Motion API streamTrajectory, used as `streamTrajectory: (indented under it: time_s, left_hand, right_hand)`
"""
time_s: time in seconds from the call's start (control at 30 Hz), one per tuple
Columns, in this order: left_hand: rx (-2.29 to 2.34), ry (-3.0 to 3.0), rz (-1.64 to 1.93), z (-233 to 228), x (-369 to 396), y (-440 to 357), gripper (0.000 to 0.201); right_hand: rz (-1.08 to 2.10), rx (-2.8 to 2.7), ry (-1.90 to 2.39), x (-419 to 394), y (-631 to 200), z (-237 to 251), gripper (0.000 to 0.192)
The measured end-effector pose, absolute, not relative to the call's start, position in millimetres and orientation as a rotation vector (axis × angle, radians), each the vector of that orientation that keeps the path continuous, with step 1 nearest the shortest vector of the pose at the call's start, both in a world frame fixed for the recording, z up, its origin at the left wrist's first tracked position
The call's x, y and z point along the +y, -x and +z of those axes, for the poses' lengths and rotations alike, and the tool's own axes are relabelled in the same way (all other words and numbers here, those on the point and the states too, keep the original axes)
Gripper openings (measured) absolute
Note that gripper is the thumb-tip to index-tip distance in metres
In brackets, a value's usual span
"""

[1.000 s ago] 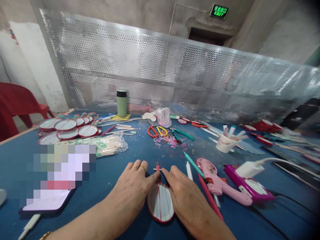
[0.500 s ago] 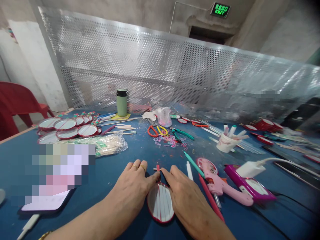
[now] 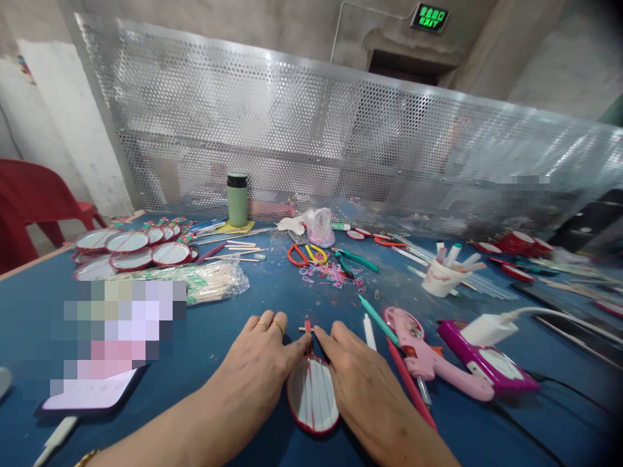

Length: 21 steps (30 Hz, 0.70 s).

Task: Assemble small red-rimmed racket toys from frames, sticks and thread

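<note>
- Two bare hands lie at lower centre of the frame: the left hand and the right hand flank a red-rimmed oval disc with white slats lying flat on the blue table.
- Both are loosely spread, palms down; their forefinger tips meet on a thin pale stick lying across the short red stem at the disc's far end.
- Neither hand closes around anything; the contact is a fingertip press.
- A pink glue gun lies just right of the right hand, beside a purple box.
- Risk, in my judgement: uneven pressure could skew the stick off the stem, or the right wrist could nudge the glue gun.
</note>
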State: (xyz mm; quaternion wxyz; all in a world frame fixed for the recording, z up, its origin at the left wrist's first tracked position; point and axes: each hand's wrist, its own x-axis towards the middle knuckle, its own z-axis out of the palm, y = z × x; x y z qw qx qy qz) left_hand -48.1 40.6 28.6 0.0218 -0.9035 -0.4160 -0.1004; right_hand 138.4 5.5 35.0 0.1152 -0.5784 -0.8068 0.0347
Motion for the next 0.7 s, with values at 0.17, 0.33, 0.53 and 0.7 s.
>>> streamTrajectory:
  time_s: [0.17,0.33,0.53,0.7]
  left_hand:
    - [-1.268,2.787,-0.289,25.2,43.0,47.8,0.042]
    - [-1.244,2.763,-0.286,22.1,43.7,47.5,0.040]
    - [-1.236,2.756,-0.281,17.9,45.6,47.7,0.040]
    - [-1.226,2.754,-0.275,17.4,46.2,48.1,0.039]
  right_hand:
    - [0.108,-2.357,1.719,7.0,-138.5,32.9,0.037]
    - [0.102,-2.368,1.723,8.0,-137.7,32.1,0.041]
    - [0.090,-2.381,1.697,7.4,-138.4,30.4,0.041]
    - [0.055,-2.386,1.710,7.7,-138.7,29.1,0.042]
